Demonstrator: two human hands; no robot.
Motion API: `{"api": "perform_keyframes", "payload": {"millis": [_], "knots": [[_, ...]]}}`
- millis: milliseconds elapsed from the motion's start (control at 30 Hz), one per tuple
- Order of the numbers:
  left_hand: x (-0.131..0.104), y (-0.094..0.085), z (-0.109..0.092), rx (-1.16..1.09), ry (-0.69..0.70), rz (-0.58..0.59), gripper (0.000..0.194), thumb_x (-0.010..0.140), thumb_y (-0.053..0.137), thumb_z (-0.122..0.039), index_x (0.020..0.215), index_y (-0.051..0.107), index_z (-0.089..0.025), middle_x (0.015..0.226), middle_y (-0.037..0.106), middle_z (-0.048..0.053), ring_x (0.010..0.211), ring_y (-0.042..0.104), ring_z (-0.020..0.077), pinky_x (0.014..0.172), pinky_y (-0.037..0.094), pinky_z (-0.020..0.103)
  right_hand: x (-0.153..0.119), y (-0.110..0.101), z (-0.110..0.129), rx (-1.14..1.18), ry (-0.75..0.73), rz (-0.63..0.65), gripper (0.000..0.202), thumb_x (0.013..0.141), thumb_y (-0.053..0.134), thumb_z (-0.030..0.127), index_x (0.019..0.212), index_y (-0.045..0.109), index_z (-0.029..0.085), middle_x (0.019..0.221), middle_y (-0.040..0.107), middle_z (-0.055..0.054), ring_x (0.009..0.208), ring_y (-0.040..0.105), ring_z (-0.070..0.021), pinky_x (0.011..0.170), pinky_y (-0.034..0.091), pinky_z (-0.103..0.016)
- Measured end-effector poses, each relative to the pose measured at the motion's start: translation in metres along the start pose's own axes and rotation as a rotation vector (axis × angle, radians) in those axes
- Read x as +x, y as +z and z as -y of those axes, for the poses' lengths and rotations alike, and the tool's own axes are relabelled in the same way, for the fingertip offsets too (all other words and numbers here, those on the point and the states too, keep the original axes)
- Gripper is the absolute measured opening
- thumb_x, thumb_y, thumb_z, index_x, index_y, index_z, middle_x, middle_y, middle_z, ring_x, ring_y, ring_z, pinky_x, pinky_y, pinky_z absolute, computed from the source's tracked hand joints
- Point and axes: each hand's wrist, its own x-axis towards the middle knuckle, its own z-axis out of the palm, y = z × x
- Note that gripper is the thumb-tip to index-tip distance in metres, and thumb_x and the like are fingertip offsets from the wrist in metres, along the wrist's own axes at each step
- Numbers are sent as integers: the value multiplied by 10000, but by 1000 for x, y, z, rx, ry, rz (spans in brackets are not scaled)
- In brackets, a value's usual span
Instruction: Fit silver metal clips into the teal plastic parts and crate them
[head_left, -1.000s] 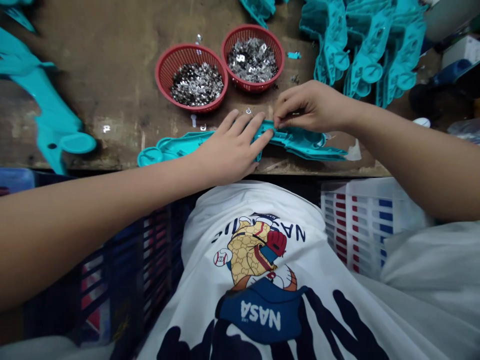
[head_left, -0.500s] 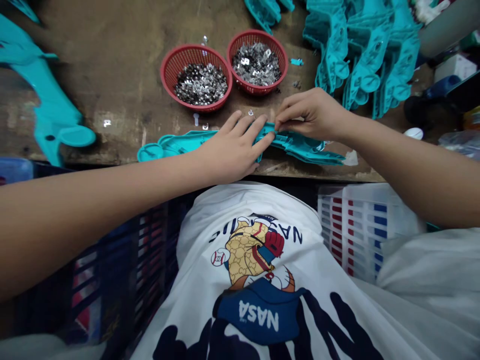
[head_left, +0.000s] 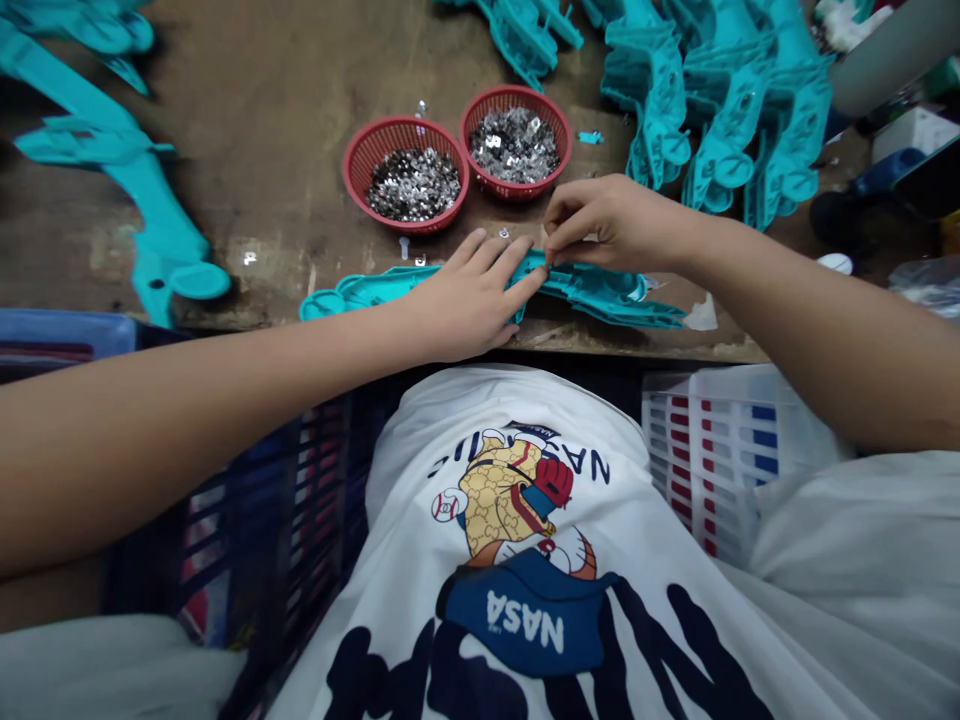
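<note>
A long teal plastic part [head_left: 611,298] lies hollow side up along the table's near edge. Across its middle my left hand [head_left: 469,300] rests flat with the fingers spread, pressing on it. The fingers of my right hand [head_left: 600,225] are pinched together against the part, just beyond the left fingertips. Whatever they hold is hidden. Just behind sit two red baskets, the left basket [head_left: 355,190] and the right basket [head_left: 564,148], full of small shiny metal clips [head_left: 414,186]. A few loose clips [head_left: 504,233] lie on the wood between the baskets and the part.
More teal parts [head_left: 724,130] stand in rows at the back right. Others [head_left: 161,215] lie on the left of the wooden table [head_left: 285,130]. Below the edge are a white plastic crate [head_left: 739,440] on the right and a blue crate [head_left: 67,335] on the left.
The view has shifted slightly, so the table items sit a little lower and those at left further right. Both hands keep their places on the teal part, the right still pinched.
</note>
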Motion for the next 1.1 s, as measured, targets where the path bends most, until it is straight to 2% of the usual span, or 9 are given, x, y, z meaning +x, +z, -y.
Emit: {"api": "perform_keyframes", "payload": {"millis": [167,400,500,600,767,833,967,1033,1100], "knots": [[1,1,2,12,9,5,1025,1078,901,-380,1977,489,-113,2066,369,385,1913,410,603,1547,302,902,-1,1,-2,74,4,4,407,1234,776,574,1188,992,232,1189,889,-116,1091,823,-265,991,633,-379],[0,4,5,-7,30,-21,987,1100,864,-363,1976,499,-90,2062,372,391,1908,415,616,1547,307,910,-1,1,-9,-20,-115,-3,398,1292,725,489,1293,987,190,1270,893,-92,1148,840,-240,1054,627,-368],[0,6,6,-6,32,-35,998,1106,859,-376,1993,488,-108,2061,391,370,1904,421,612,1545,311,911,-2,-3,5,-190,-95,52,378,1321,656,387,1315,965,169,1336,891,-100,1194,835,-229,1071,607,-366],[1,8,8,2,31,-32,968,1132,810,-355,2002,472,-100,2059,399,363,1907,422,605,1546,316,904,-4,-5,29,-362,-73,146,369,1282,582,201,1325,941,127,1354,877,-135,1269,830,-278,1102,600,-427],[1,9,10,9,42,-38,989,1121,792,-329,2015,442,-94,2056,406,365,1900,429,610,1542,317,911,-4,1,44,-319,3,98,259,1202,671,150,1181,929,138,1308,883,-130,1347,837,-341,1168,622,-490],[1,8,10,11,34,-23,1000,1114,804,-325,2013,439,-84,2067,379,373,1906,419,616,1548,311,912,-1,4,38,-345,19,116,278,1218,668,164,1191,943,129,1329,894,-132,1352,839,-321,1162,620,-469],[2,2,9,27,13,24,969,1128,806,-338,1994,457,-77,2083,342,374,1921,407,605,1565,302,893,11,0,25,-309,15,127,285,1245,726,256,1228,979,124,1351,928,-94,1251,843,-204,1119,616,-381],[2,0,9,39,10,37,937,1144,780,-341,1985,464,-76,2083,344,371,1925,406,597,1565,307,889,15,-13,29,-234,47,83,226,1202,823,261,1284,989,132,1371,946,-65,1186,851,-169,1094,633,-346],[2,0,10,45,10,38,908,1156,749,-336,1979,468,-76,2083,349,364,1927,406,590,1565,314,884,12,-32,41,-212,183,-17,279,1168,879,190,1420,977,119,1393,954,-63,1192,871,-173,1108,642,-336]]}}
